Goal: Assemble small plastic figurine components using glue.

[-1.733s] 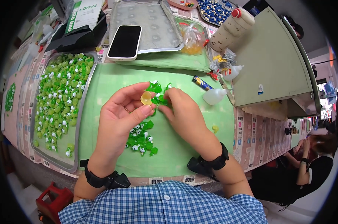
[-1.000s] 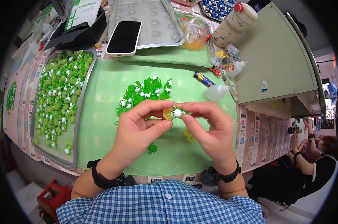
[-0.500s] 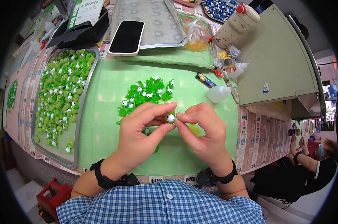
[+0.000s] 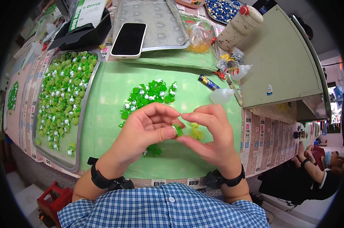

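Note:
My left hand (image 4: 141,129) pinches a small green figure with a white part (image 4: 178,130) between its thumb and curled fingers. Just to the right, my right hand (image 4: 213,133) has thumb and forefinger spread apart around the figure, the thumb tip close under it; whether they touch is unclear. Beyond my hands lies a loose pile of green figures (image 4: 153,93) with white eyeballs. A few more green pieces (image 4: 153,151) show below my left wrist, and some yellow pieces (image 4: 196,132) lie partly hidden behind my right fingers.
A metal tray (image 4: 81,125) of green figures stands at left. Farther back are a phone (image 4: 129,40), an upturned tray (image 4: 157,22), a bag of orange pieces (image 4: 200,36) and a speckled bottle (image 4: 240,28). A white squeeze bottle (image 4: 222,96) and a blue tube (image 4: 209,81) lie right; a cabinet (image 4: 282,57) borders them.
The figure has turned so its green side shows instead of the white eye. My right thumb and forefinger have spread away from it, while my left hand keeps hold.

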### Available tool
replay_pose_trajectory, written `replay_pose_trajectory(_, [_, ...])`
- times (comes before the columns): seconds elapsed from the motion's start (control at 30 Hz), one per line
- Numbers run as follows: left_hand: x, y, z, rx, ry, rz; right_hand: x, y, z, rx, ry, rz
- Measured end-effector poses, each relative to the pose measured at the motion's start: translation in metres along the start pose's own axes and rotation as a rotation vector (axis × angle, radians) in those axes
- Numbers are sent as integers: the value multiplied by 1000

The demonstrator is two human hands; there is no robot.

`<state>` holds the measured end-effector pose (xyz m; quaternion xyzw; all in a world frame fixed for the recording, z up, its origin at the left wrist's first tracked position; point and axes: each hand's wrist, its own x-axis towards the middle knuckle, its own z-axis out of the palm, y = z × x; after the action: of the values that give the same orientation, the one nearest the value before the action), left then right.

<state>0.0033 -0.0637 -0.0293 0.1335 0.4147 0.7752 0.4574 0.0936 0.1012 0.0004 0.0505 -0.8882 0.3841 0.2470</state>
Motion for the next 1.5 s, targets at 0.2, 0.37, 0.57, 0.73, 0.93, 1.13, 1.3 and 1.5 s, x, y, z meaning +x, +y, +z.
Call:
replay_pose_trajectory(0.2, [-2, -4, 7, -168, -155, -159, -2, -2, -6, 82, -203, -82])
replay_pose_trajectory(0.37, [-3, -8, 9, -187, -295, -38, -6, -6, -5, 147, -156, -100])
replay_pose_trajectory(0.57, [-5, -7, 7, -158, -274, -26, -8, -8, -2, 166, -134, -65])
replay_pose_trajectory(0.73, [-4, -3, 7, -201, -274, -43, -6, -11, 0, 193, -109, 11])
replay_pose_trajectory(0.93, [-2, -6, 9, -198, -282, -32, -8, -12, -7, 177, -109, 40])
replay_pose_trajectory(1.13, [-5, -7, 15, -189, -223, -12, -12, -12, -2, 199, -57, -26])
replay_pose_trajectory(1.3, [-9, 4, 11, -94, -171, 29, -8, -14, 2, 275, -46, 38])
replay_pose_trajectory(1.5, [-51, 68, -43, 744, 355, 614, -6, 24, -31, 108, 172, 250])
